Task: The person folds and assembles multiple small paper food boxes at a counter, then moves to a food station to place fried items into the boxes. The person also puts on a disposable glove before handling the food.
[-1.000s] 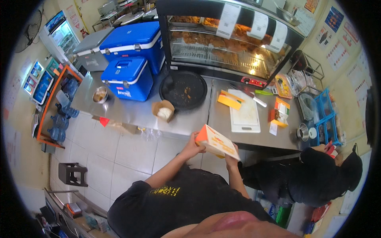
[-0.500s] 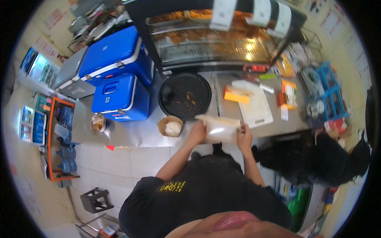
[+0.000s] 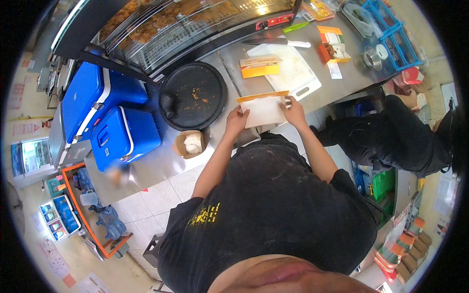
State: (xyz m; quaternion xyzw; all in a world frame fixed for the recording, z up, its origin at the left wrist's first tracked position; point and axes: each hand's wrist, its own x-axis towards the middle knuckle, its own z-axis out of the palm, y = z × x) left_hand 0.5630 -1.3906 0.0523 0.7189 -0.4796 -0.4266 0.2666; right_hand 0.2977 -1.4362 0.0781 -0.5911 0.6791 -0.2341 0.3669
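Observation:
Between my two hands is a small cardboard food box (image 3: 264, 111), held at the counter's front edge, white inside with an orange far rim. My left hand (image 3: 237, 121) closes on its left side, and my right hand (image 3: 293, 112) grips the right side. Left of my left hand, an open brown carton (image 3: 179, 146) holds white rice (image 3: 192, 143). Just beyond the held box lies a white cutting board (image 3: 307, 79), with an orange-and-yellow box (image 3: 260, 67) on its left part. A white-handled knife (image 3: 293, 43) rests across the board's far end.
A round black tray (image 3: 193, 88) with crumbs sits left of the board. Two blue coolers (image 3: 124, 132) stand farther left. Behind is a heated display case (image 3: 176, 29) of fried food. An open food box (image 3: 334, 51) stands at right, near another person in black (image 3: 386, 134).
My view has turned, so the counter now slants up to the right. The box in my hands is tipped differently, showing its white inside and orange rim more plainly. Both hands keep their hold.

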